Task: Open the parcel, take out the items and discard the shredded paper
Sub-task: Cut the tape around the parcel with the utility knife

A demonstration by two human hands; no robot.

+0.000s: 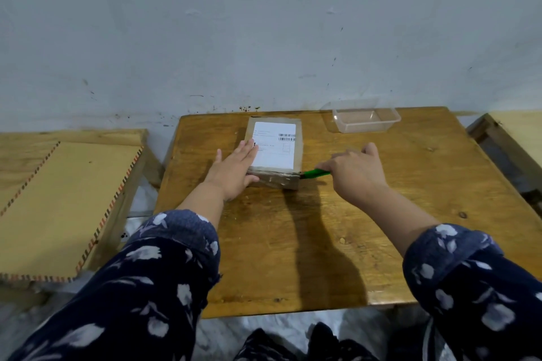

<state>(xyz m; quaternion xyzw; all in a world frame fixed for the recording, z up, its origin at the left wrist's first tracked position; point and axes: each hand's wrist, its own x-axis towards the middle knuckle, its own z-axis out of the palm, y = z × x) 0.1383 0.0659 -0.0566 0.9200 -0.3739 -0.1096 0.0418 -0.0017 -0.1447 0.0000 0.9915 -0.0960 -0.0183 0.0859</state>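
A small cardboard parcel [278, 152] with a white shipping label lies closed near the far middle of the wooden table [322, 243]. My left hand [234, 170] rests flat, fingers apart, on the parcel's near left corner. My right hand [356, 168] is closed around a green cutter [315, 173], whose tip touches the parcel's near right corner at the taped front edge. The parcel's contents are hidden.
A clear plastic container [365, 119] stands at the table's far right, by the wall. A lower wooden table with a tan board [64, 205] lies to the left. Another piece of wooden furniture [513, 138] sits at the right edge.
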